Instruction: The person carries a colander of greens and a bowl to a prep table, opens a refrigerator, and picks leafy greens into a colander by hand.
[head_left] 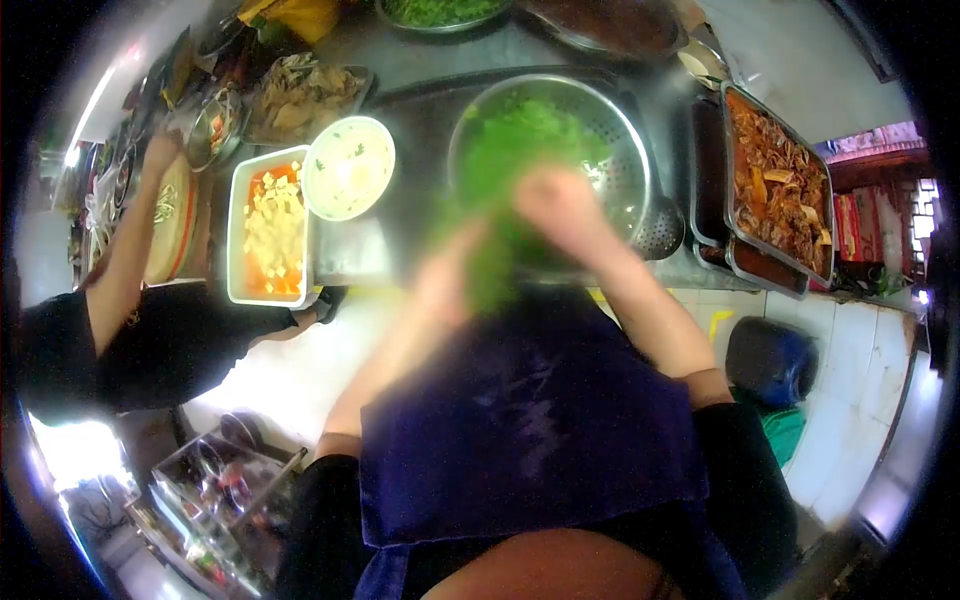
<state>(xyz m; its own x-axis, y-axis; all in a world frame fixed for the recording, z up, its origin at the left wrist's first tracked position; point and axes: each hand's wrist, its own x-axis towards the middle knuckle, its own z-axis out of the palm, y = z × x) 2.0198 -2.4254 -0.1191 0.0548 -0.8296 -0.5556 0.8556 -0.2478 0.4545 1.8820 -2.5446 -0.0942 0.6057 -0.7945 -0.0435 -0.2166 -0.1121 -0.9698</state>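
Observation:
A perforated steel colander (pixel 630 150) sits on the counter in front of me, with green leafy herbs (pixel 530 130) in it. My left hand (pixel 452 268), smeared by motion, is closed on a bunch of leafy greens (pixel 490 265) at the colander's near left side. Over the near rim is my right hand (pixel 557 205), also blurred, with its fingers curled against the greens. Just left stands a white bowl (pixel 349 168) of pale liquid with green bits. Beside it, a white rectangular tub (pixel 237 230) holds pale cubes in orange-red liquid.
Trays of reddish-brown cooked food (pixel 778 190) are stacked at right. A perforated ladle (pixel 660 232) lies beside the colander. Another bowl of greens (pixel 445 12) stands at the back. At left, a co-worker's arm (pixel 135 235) reaches towards a metal bowl (pixel 213 130).

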